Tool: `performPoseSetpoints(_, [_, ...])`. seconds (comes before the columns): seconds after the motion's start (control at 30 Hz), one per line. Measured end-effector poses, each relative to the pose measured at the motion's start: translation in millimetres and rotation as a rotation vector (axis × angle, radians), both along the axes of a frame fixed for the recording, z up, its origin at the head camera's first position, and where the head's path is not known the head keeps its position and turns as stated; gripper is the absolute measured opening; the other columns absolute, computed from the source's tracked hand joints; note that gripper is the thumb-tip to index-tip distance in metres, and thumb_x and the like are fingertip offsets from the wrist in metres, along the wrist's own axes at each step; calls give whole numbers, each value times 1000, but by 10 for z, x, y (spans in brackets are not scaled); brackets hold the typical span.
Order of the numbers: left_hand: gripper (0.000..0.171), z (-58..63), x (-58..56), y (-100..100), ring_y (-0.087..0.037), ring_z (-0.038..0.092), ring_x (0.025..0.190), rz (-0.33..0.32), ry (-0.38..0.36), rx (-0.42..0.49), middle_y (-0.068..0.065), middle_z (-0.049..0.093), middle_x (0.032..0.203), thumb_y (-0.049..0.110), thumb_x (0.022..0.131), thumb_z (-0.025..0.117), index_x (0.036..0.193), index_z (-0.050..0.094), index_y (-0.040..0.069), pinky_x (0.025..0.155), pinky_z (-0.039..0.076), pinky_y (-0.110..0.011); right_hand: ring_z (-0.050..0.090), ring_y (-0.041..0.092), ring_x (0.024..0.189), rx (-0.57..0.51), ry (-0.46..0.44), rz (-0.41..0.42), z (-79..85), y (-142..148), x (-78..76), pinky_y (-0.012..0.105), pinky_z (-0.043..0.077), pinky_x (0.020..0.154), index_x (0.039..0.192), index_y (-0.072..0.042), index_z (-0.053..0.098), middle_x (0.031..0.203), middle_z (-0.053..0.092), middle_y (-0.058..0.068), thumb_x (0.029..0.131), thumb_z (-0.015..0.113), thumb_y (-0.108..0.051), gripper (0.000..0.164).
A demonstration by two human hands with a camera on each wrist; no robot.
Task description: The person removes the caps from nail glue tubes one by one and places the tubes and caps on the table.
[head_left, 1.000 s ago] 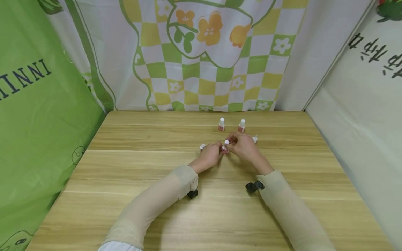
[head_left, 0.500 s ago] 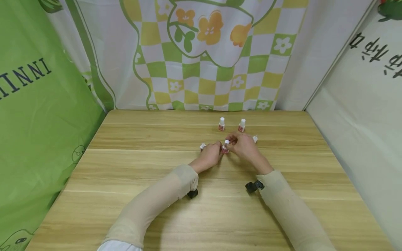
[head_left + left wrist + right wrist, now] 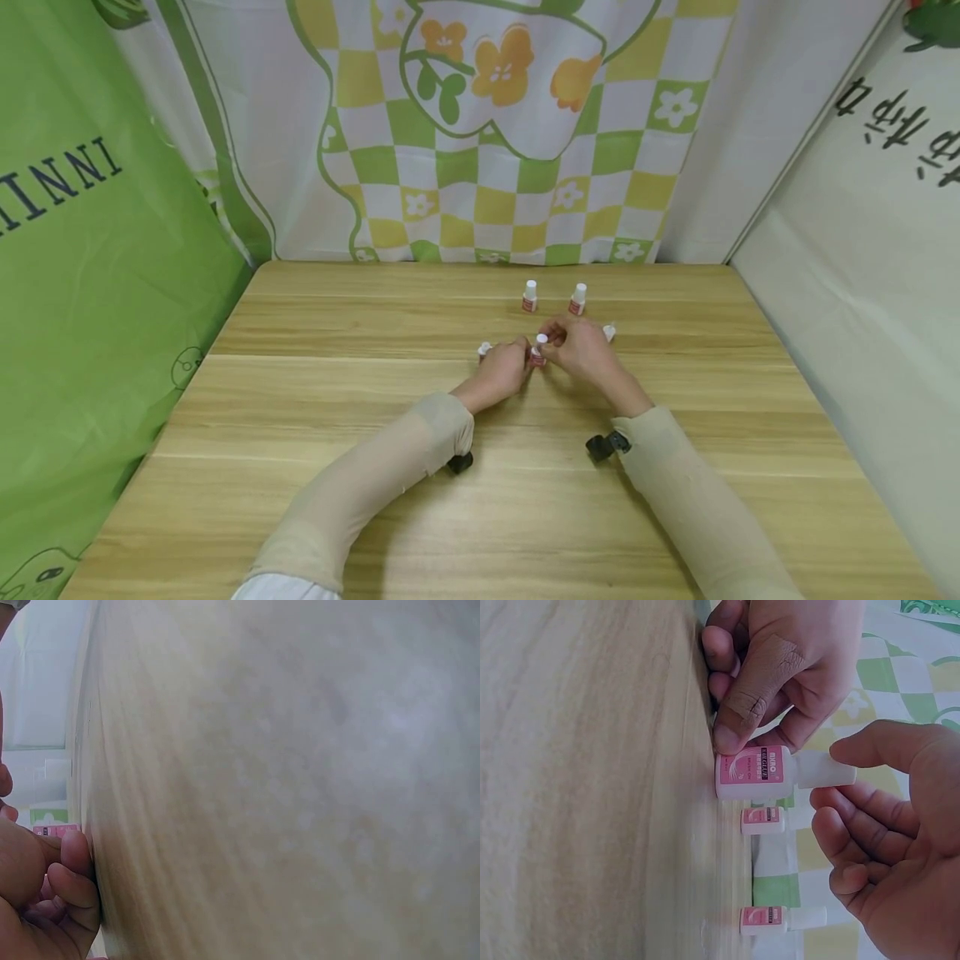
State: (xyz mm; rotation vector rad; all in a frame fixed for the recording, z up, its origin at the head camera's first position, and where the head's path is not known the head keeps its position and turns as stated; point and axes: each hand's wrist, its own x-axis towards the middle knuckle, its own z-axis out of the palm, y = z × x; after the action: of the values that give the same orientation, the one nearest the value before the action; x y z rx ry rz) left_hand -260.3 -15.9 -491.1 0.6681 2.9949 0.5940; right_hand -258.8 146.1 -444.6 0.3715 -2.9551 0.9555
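A small nail glue bottle with a pink label stands upright on the wooden table, between the hands. My left hand grips it low on the body, thumb near the base. Thumb and fingers of my right hand are at its white cap, pinching it from both sides. The cap sits on top of the bottle. In the left wrist view, curled fingers of the left hand hide most of the bottle.
Two similar capped bottles, one left and one right, stand behind the hands. A small white-topped item is partly hidden beside the left hand. Another white item lies behind the right hand. A checkered curtain hangs beyond the table.
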Motion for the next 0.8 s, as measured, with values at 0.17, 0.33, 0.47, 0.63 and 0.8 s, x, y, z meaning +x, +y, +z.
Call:
performPoseSetpoints(0.17, [16, 2, 0, 0, -27, 71, 86, 3, -16, 3, -8, 73, 90, 23, 102, 57, 104, 60, 7, 71, 55, -39, 66, 19, 85, -2, 3, -5, -10, 1, 0, 35, 53, 77, 100, -9, 70, 92, 73, 6, 87, 74, -27, 23])
performPoseSetpoints(0.33, [18, 6, 0, -1, -27, 70, 85, 5, -3, -5, -9, 72, 89, 24, 102, 58, 104, 61, 7, 71, 55, -40, 66, 19, 85, -1, 14, -11, -15, -1, -5, 34, 53, 77, 99, -9, 71, 92, 73, 6, 86, 73, -25, 20])
performPoseSetpoints(0.47, [18, 8, 0, 0, -27, 70, 85, 7, 0, -5, -10, 73, 90, 25, 102, 58, 104, 61, 7, 71, 55, -40, 66, 20, 87, 2, 9, -2, 5, -6, 2, 36, 53, 79, 102, -9, 71, 94, 73, 7, 85, 70, -22, 21])
performPoseSetpoints(0.63, [16, -1, -4, 2, -28, 70, 85, 7, -1, -1, -9, 72, 89, 23, 101, 59, 103, 60, 7, 72, 55, -40, 66, 19, 86, 12, 9, -1, 13, -8, 9, 36, 52, 78, 102, -10, 71, 93, 73, 6, 86, 72, -26, 23])
performPoseSetpoints(0.8, [16, -16, -10, 1, -27, 70, 85, 6, -3, 10, -9, 72, 90, 23, 101, 59, 104, 61, 7, 72, 55, -40, 65, 19, 84, 13, 17, -5, 15, -8, 15, 34, 51, 76, 99, -9, 71, 91, 73, 6, 86, 74, -27, 22])
